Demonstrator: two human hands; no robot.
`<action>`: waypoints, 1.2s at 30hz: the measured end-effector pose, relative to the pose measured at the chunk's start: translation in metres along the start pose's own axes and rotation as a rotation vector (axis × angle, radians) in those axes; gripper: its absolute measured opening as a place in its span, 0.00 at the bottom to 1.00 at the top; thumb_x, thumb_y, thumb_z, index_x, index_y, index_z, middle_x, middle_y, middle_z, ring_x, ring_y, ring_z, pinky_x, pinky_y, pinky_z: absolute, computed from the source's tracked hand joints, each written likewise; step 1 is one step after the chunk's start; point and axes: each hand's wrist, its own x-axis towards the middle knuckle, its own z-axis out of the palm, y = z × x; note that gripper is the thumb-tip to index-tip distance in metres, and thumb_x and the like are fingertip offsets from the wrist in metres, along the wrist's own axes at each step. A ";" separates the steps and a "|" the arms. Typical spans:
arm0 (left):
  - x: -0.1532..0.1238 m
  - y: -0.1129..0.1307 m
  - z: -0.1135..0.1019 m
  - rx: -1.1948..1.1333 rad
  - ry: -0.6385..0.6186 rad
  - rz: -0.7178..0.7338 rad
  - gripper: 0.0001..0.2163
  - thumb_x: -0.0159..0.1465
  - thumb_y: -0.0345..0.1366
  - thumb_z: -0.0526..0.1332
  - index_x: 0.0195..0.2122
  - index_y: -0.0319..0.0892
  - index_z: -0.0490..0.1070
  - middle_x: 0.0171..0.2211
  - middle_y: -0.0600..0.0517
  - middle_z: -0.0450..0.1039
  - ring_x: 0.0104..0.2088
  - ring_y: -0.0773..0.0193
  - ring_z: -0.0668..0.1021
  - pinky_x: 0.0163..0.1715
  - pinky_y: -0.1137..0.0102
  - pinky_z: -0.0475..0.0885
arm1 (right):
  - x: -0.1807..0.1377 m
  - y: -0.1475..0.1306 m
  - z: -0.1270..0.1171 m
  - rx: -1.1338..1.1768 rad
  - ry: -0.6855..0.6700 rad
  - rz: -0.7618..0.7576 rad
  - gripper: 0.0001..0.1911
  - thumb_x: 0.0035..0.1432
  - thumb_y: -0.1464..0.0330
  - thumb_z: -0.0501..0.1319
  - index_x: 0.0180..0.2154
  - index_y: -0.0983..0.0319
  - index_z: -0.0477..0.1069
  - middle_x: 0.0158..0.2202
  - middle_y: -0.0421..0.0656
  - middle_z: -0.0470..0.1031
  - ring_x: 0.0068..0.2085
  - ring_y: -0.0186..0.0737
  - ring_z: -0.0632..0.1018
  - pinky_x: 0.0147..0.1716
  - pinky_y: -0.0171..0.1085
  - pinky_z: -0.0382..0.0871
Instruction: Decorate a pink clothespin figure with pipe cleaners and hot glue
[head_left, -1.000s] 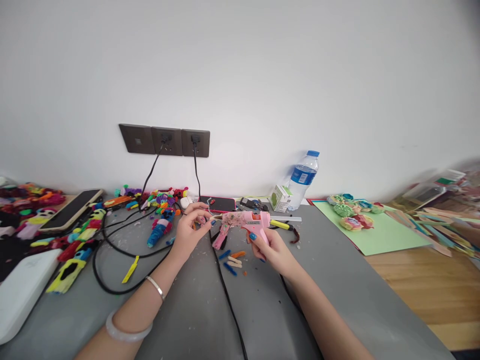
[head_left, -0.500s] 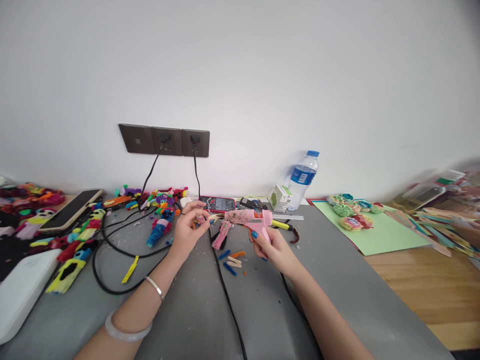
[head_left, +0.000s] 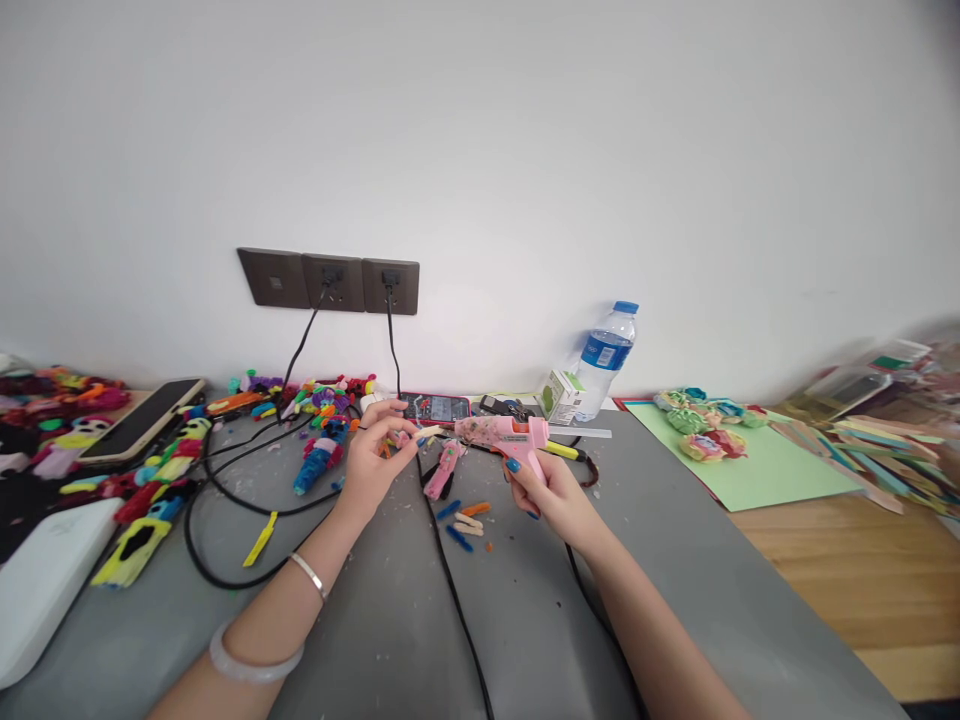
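The right hand (head_left: 551, 492) is wrapped round the handle of one glue gun (head_left: 525, 440); the left hand (head_left: 375, 462) pinches one small, pale cream strip (head_left: 428, 431) between thumb and fingertips. The gun is pink, its front half smeared and speckled with residue, held level above the tabletop (head_left: 375, 620); its nozzle points at the strip, and a clear glue stick (head_left: 592, 433) juts from the back. Whether nozzle and strip touch, I cannot tell.

Just below lies one fuzzy pink piece (head_left: 444, 470) with black parts, and near it two blue strips (head_left: 459, 538), two cream strips (head_left: 469, 526) and one orange strip (head_left: 476, 509). Farther out are two phones, one lit (head_left: 450, 408) and one dark (head_left: 142, 420), one carton (head_left: 561, 396), one bottle (head_left: 604, 360), and three wall plates (head_left: 334, 282) carrying two plugs (head_left: 390, 278).
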 end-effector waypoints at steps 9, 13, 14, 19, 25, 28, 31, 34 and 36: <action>0.000 0.005 0.000 0.003 -0.021 -0.007 0.02 0.58 0.30 0.63 0.31 0.44 0.75 0.49 0.46 0.69 0.47 0.56 0.75 0.35 0.67 0.72 | -0.002 -0.002 -0.001 0.054 -0.040 -0.021 0.25 0.62 0.46 0.52 0.29 0.61 0.64 0.13 0.34 0.60 0.17 0.31 0.58 0.21 0.34 0.57; -0.002 0.005 0.001 -0.009 -0.060 -0.002 0.02 0.59 0.31 0.63 0.32 0.43 0.75 0.50 0.46 0.69 0.43 0.58 0.76 0.35 0.68 0.73 | -0.003 -0.002 0.003 0.059 -0.079 -0.017 0.24 0.62 0.47 0.53 0.28 0.61 0.63 0.13 0.34 0.59 0.18 0.31 0.58 0.22 0.34 0.57; -0.002 0.005 0.001 -0.010 -0.066 -0.003 0.02 0.59 0.31 0.63 0.32 0.43 0.75 0.50 0.46 0.69 0.41 0.59 0.76 0.34 0.68 0.73 | -0.003 -0.002 0.004 0.060 -0.084 -0.014 0.24 0.62 0.47 0.53 0.28 0.61 0.63 0.13 0.34 0.59 0.18 0.31 0.58 0.22 0.34 0.57; -0.003 0.005 0.002 0.003 -0.075 0.012 0.02 0.59 0.30 0.63 0.32 0.43 0.75 0.49 0.46 0.69 0.41 0.61 0.76 0.34 0.69 0.73 | -0.003 -0.004 0.005 0.064 -0.108 -0.003 0.23 0.62 0.48 0.53 0.27 0.61 0.62 0.13 0.33 0.59 0.18 0.30 0.57 0.21 0.33 0.56; -0.003 0.004 0.001 0.020 -0.078 0.038 0.03 0.59 0.30 0.63 0.32 0.43 0.75 0.49 0.46 0.68 0.45 0.59 0.75 0.35 0.69 0.74 | -0.003 -0.003 0.004 0.053 -0.108 -0.006 0.24 0.62 0.47 0.53 0.26 0.61 0.61 0.14 0.33 0.59 0.18 0.30 0.56 0.21 0.33 0.55; -0.003 0.003 0.001 0.027 -0.067 0.042 0.02 0.60 0.30 0.63 0.32 0.43 0.75 0.49 0.46 0.69 0.45 0.59 0.75 0.36 0.69 0.74 | -0.003 -0.002 0.003 0.041 -0.099 -0.004 0.24 0.61 0.47 0.53 0.27 0.61 0.61 0.13 0.33 0.59 0.18 0.30 0.57 0.21 0.33 0.55; -0.003 0.004 0.001 0.026 -0.054 0.046 0.02 0.60 0.31 0.63 0.32 0.43 0.75 0.49 0.46 0.69 0.44 0.59 0.75 0.35 0.69 0.74 | -0.002 -0.001 0.001 0.032 -0.090 -0.005 0.25 0.61 0.45 0.53 0.27 0.60 0.61 0.13 0.33 0.59 0.18 0.30 0.57 0.21 0.33 0.55; -0.002 0.006 0.001 0.033 -0.032 0.053 0.02 0.60 0.32 0.63 0.31 0.43 0.75 0.48 0.46 0.70 0.45 0.58 0.75 0.36 0.69 0.74 | -0.002 0.000 -0.001 0.024 -0.077 -0.010 0.26 0.61 0.45 0.52 0.27 0.60 0.60 0.13 0.34 0.59 0.18 0.30 0.57 0.21 0.33 0.55; -0.002 0.007 0.001 0.040 -0.018 0.059 0.02 0.60 0.31 0.63 0.31 0.43 0.75 0.47 0.46 0.71 0.46 0.57 0.74 0.37 0.68 0.74 | -0.002 -0.001 -0.001 0.024 -0.077 -0.011 0.26 0.61 0.45 0.52 0.26 0.60 0.59 0.14 0.34 0.59 0.18 0.30 0.57 0.21 0.33 0.55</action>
